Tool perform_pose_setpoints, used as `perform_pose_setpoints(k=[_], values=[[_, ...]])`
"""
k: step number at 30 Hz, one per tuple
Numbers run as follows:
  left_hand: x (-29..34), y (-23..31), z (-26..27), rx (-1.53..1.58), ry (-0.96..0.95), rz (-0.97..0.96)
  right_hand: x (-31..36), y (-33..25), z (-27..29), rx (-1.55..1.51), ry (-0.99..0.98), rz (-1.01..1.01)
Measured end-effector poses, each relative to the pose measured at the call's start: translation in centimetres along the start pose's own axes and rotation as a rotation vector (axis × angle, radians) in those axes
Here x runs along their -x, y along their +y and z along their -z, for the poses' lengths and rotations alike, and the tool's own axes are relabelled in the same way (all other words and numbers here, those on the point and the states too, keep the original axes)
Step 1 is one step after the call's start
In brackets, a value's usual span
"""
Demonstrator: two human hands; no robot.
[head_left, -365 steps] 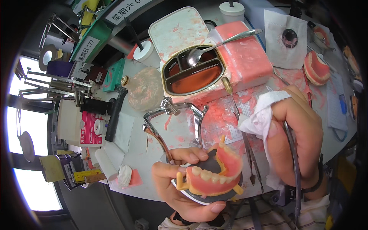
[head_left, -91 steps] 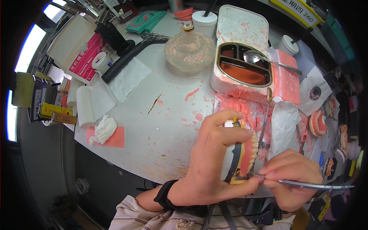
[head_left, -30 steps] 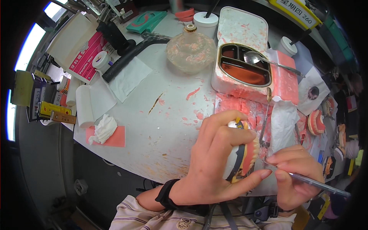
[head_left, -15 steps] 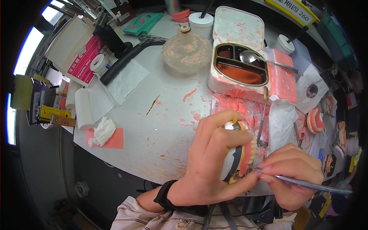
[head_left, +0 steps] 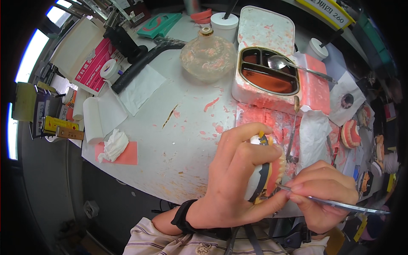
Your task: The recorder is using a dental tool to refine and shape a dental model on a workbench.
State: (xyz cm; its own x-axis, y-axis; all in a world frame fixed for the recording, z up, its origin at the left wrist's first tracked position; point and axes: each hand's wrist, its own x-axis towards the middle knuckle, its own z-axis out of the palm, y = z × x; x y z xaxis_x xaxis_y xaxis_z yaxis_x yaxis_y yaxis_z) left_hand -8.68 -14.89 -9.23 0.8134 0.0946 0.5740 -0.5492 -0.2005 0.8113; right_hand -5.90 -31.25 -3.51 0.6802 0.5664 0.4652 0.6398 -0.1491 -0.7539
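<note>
My left hand (head_left: 233,178) is wrapped round a dental model (head_left: 274,172) with pink wax gums, a row of teeth and a white and dark base. Its fingers cover part of the base. My right hand (head_left: 325,193) pinches a slim metal carving tool (head_left: 352,207) like a pen. The tool's tip meets the pink wax beside the teeth, close to my left thumb. Just beyond the model, another thin metal instrument (head_left: 293,131) leans near the front of the wax pot.
A wax heating pot (head_left: 263,95) holds dark red melted wax, with a spoon (head_left: 297,68) across it. Left of it stands a glass spirit lamp (head_left: 207,57). Crumpled tissue (head_left: 114,146) lies on a pink wax sheet (head_left: 131,155). Another dental model (head_left: 350,134) sits at right.
Almost nothing has moved. The carving tool has shifted very slightly in my right hand, its tip still against the wax; the whole view has drifted a little.
</note>
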Motion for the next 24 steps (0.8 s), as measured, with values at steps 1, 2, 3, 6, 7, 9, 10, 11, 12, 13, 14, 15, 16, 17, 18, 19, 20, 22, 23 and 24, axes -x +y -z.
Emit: perform_pose_setpoints(k=[1,2,3,6,7,9,10,11,12,13,14,15,16,17,18,19,20,22,23,24], values=[[0.0,0.0,0.0,0.001,-0.003,0.005,0.1,0.1,-0.2,-0.001,0.000,-0.001],[0.0,0.0,0.0,-0.002,-0.003,0.007,0.2,0.3,-0.4,0.009,0.039,0.001],[0.0,0.0,0.0,0.001,-0.001,0.009,0.3,0.4,-0.6,0.018,0.078,0.002],[0.1,-0.1,0.1,-0.007,0.009,0.011,0.3,-0.1,-1.3,0.072,0.128,-0.029],[0.1,-0.2,0.2,-0.013,0.014,0.009,0.3,-0.1,-1.4,0.061,0.124,-0.027],[0.0,-0.5,0.6,-0.064,-0.046,-0.028,0.5,-0.2,-1.4,0.119,0.137,-0.025],[-0.1,-0.6,0.7,-0.120,-0.104,-0.065,0.6,-0.4,-1.4,0.121,0.137,-0.027],[-0.2,-0.4,0.4,-0.116,-0.106,-0.068,0.6,-0.6,-1.3,0.193,0.133,-0.001],[-0.2,-0.2,-0.1,-0.067,-0.052,-0.041,0.7,-0.9,-1.2,0.267,0.129,0.026],[-0.3,0.1,-0.4,-0.015,0.002,-0.016,0.8,-1.0,-1.1,0.276,0.132,0.025],[-0.2,0.1,-0.4,-0.020,0.004,-0.016,0.9,-0.8,-1.2,0.289,0.137,0.029],[-0.1,0.1,-0.4,-0.032,0.014,-0.002,0.9,-0.6,-1.3,0.305,0.143,0.032],[-0.1,0.2,-0.4,-0.041,0.024,0.010,0.9,-0.5,-1.2,0.309,0.144,0.035],[0.0,0.2,-0.3,-0.045,0.028,0.009,0.7,-0.3,-1.1,0.239,0.121,0.026],[0.0,0.3,-0.2,-0.040,0.036,0.027,0.7,-0.1,-1.0,0.171,0.099,0.016],[0.0,0.4,-0.1,-0.033,0.044,0.044,0.7,0.1,-1.1,0.172,0.097,0.021],[0.0,0.2,0.1,-0.036,0.046,0.039,0.8,0.3,-1.1,-0.001,0.125,-0.031],[-0.1,-0.3,0.9,-0.141,-0.031,-0.088,0.9,0.5,-0.6,-0.279,0.098,-0.125],[-0.2,-0.1,0.8,-0.130,-0.031,-0.099,1.0,0.1,-0.5,-0.265,0.102,-0.122],[-0.2,0.1,0.7,-0.126,-0.036,-0.089,1.1,-0.3,-0.5,-0.371,0.154,-0.200]])
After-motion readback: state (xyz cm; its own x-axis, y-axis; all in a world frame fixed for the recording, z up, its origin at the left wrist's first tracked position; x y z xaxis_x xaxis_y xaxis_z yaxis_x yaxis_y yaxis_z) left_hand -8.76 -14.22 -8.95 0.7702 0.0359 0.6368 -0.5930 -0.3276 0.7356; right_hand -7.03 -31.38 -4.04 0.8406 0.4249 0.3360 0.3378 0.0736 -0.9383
